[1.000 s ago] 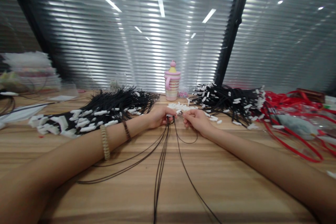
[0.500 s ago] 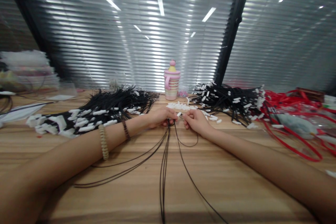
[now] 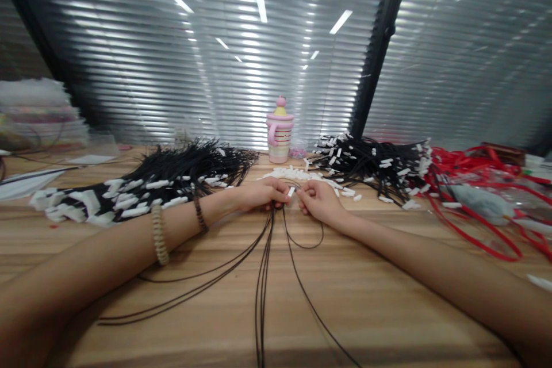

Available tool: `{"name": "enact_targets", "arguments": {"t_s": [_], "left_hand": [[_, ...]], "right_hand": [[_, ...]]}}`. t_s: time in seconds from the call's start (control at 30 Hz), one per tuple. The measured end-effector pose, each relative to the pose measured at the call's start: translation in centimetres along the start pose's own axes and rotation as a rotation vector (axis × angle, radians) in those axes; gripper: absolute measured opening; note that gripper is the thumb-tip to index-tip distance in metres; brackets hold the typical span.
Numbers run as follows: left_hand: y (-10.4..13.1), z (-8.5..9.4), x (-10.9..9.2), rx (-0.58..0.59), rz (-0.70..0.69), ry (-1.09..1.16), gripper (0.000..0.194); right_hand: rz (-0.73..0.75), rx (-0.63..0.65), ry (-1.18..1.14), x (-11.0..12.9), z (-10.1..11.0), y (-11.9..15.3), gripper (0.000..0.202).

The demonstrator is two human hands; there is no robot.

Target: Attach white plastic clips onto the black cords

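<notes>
Close together at the middle of the table, both my hands are closed in pinches. My left hand (image 3: pixel 264 193) grips several thin black cords (image 3: pixel 264 264), which hang from its fingers and spread over the wood toward me. A small white plastic piece (image 3: pixel 291 191) shows at its fingertips, between the two hands. My right hand (image 3: pixel 318 200) pinches close beside that piece, apparently on a thin black cord end; its fingers mostly hide this. One cord makes a loop (image 3: pixel 321 236) below the right hand. Just behind the hands lies a pile of small white pieces (image 3: pixel 293 173).
Bundles of black cords with white ends lie at left (image 3: pixel 194 164) and right (image 3: pixel 371 155). Red cords (image 3: pixel 457 172) tangle at far right. A pink cup (image 3: pixel 279 132) stands behind the pile, before window blinds (image 3: pixel 241 69). Plastic-wrapped stacks (image 3: pixel 38 109) sit at far left.
The white piece between my hands has turned and shows more of its length. My hands stay close together, still pinching. The whole view has shifted slightly.
</notes>
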State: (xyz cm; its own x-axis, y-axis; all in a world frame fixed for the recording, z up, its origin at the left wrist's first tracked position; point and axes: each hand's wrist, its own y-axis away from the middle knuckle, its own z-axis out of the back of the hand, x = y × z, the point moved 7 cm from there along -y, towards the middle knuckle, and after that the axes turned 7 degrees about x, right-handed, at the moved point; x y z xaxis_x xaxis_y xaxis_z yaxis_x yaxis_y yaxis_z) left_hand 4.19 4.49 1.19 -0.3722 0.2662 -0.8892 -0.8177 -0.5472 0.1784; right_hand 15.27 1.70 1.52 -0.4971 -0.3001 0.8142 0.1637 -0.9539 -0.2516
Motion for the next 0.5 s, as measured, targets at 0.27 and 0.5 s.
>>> {"name": "enact_targets", "arguments": {"t_s": [0.27, 0.5], "left_hand": [[-0.26, -0.14, -0.14, 0.049, 0.033, 0.061, 0.025], [-0.11, 0.29, -0.05, -0.011, 0.018, 0.152, 0.027]], "right_hand": [[0.022, -0.050, 0.044, 0.22, 0.40, 0.02, 0.010], [-0.036, -0.016, -0.128, 0.04, 0.32, -0.19, 0.012]]}}
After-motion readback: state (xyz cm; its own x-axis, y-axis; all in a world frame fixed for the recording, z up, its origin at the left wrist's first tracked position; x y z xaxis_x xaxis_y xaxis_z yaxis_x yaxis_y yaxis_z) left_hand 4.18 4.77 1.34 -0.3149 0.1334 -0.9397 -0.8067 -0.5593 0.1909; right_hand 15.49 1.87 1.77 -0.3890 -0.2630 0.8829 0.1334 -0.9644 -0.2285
